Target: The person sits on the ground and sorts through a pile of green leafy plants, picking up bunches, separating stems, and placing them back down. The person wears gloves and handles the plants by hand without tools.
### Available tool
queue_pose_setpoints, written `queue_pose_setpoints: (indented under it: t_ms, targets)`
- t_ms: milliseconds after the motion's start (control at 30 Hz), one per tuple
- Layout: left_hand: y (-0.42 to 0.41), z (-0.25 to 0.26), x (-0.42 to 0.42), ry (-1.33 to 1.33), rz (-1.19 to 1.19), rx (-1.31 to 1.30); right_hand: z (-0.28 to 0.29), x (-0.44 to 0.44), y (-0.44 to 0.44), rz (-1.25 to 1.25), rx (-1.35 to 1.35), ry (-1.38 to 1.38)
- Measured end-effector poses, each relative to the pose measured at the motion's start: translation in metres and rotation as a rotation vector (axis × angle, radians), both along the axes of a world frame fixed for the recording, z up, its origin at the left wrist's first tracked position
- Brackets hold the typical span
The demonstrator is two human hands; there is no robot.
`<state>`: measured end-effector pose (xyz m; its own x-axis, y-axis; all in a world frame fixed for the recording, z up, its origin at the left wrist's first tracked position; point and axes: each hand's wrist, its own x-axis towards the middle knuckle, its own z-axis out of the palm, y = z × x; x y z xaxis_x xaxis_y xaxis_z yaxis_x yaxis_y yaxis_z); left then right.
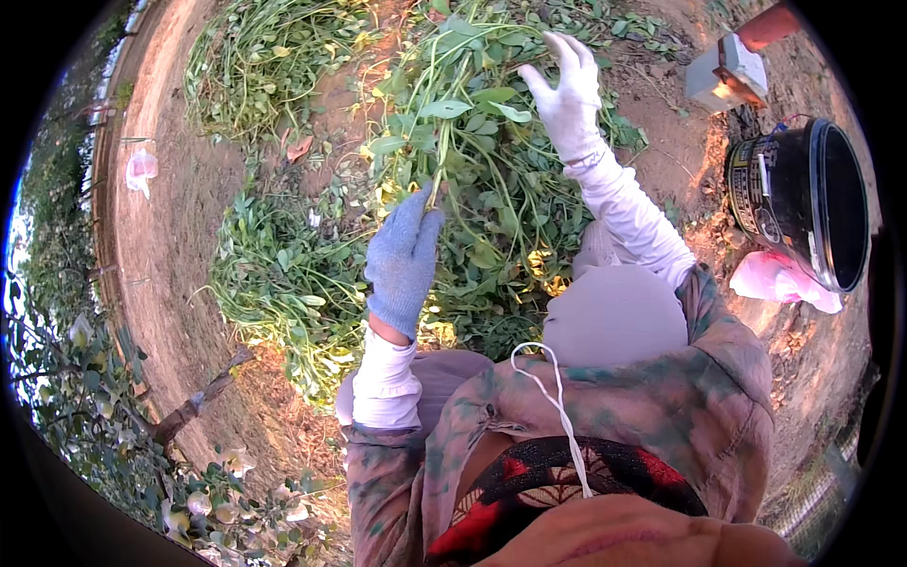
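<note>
My left hand, in a blue-grey knit glove, grips the lower ends of a few leafy green stems. The stems fan out away from me over a heap of cut or pulled green plants. In a white glove, my right hand is raised beside the leafy tops with its fingers spread. It appears to hold nothing. My knees are bent on either side of the near end of the heap.
More plants lie in a pile at the far left and in another at the near left. To the right are a black bucket, a pink plastic bag and a pale block. A tree branch reaches in from the left.
</note>
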<state>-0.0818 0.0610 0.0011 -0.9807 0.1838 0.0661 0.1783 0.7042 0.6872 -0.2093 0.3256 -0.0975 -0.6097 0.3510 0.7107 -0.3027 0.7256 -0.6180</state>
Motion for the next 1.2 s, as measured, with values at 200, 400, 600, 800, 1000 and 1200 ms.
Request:
queue_pose_setpoints:
  t_ms: [200, 400, 600, 800, 1000, 1200]
  targets:
    - [0.0, 0.001, 0.011, 0.189, -0.146, -0.133, -0.039, -0.058, 0.054, 0.128, 0.228, -0.329]
    - [-0.024, -0.003, 0.013, 0.159, -0.023, -0.239, 0.041, -0.026, 0.053, 0.402, -0.513, -0.323]
    - [-0.013, 0.013, 0.009, 0.254, -0.019, -0.271, 0.093, 0.0, 0.024, 0.259, 0.227, -0.125]
    - [-0.016, 0.018, 0.012, 0.506, -0.058, -0.165, 0.155, 0.04, 0.042, 0.526, -0.068, -0.183]
    - [-0.005, 0.046, 0.017, 0.797, -0.322, -0.248, 0.083, 0.054, -0.035, 0.787, 0.407, -0.376]
    - [-0.001, 0.026, 0.007, -0.101, -0.073, -0.185, 0.087, 0.087, -0.073, 1.077, 0.332, -0.203]
